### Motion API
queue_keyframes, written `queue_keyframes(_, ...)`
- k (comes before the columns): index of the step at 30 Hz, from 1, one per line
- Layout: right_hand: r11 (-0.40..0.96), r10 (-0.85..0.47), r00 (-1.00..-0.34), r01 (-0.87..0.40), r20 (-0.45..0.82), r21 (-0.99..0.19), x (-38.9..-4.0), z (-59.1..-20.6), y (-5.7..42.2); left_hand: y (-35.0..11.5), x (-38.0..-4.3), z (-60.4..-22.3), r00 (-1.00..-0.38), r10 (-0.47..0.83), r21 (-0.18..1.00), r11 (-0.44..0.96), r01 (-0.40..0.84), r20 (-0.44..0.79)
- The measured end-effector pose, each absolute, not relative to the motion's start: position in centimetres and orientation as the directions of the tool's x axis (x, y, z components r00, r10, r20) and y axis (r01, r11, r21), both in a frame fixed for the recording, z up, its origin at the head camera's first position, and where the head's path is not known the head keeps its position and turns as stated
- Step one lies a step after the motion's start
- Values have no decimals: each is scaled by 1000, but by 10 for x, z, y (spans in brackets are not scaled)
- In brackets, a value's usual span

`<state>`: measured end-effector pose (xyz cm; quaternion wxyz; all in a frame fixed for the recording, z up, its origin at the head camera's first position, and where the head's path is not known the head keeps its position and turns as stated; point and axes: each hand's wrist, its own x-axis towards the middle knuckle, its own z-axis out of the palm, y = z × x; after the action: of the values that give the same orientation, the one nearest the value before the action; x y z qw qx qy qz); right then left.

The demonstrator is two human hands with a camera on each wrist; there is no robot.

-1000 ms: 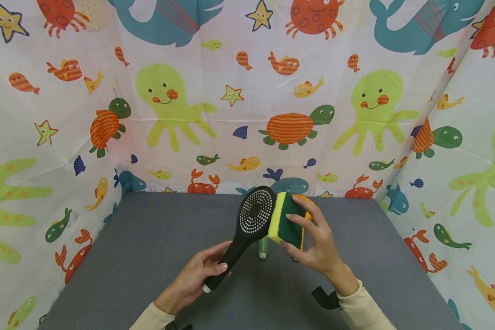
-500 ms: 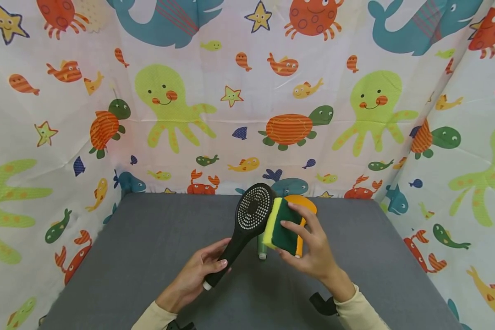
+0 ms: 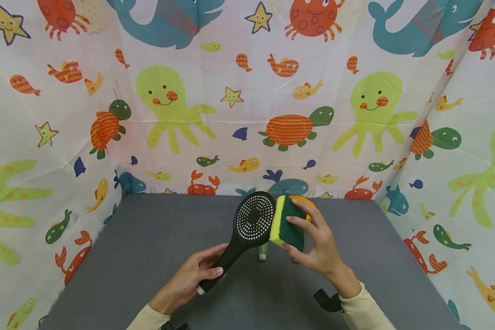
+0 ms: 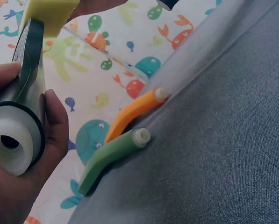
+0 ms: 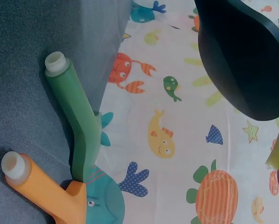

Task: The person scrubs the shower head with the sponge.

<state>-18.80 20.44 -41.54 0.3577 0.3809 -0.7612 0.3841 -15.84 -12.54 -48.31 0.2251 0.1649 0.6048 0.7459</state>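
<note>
A black shower head with a round, pale-dotted face is held up above the table, tilted to the right. My left hand grips its handle near the white-ended bottom. Fingers and thumb of my right hand pinch a green and yellow sponge. The sponge's yellow side lies against the right edge of the shower head. In the left wrist view, the yellow side meets the far end of the shower head. From the right wrist, the shower head's smooth dark back shows, while most of the right hand is out of frame.
Behind the held things, a green shower head and an orange one lie side by side on the grey table. A patterned sea-animal curtain stands around the back and sides. Black straps hang by the wrists.
The sponge has slid down and left, then back up and right along the shower head's edge. The shower head has dropped slightly. Both holds stay the same.
</note>
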Motion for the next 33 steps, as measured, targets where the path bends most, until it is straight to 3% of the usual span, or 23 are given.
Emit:
queue_keyframes(5, 450, -301, -464, -839, 833, -305, -189, -416, 204, -123, -157, -482, -870, 493, 981, -181, -75, 25)
queue_keyframes(11, 531, -291, -466, -805, 836, -264, -190, -420, 201, -116, -156, -478, -925, 380, 994, -105, -21, 21)
queue_keyframes(29, 597, -334, -350, -797, 875, -91, -185, -434, 187, -111, -157, -476, -930, 360, 980, -152, -132, -69)
queue_keyframes(33, 627, -333, -359, -775, 872, -80, -186, -436, 187, -109, -155, -473, -947, 310, 985, -119, -129, -86)
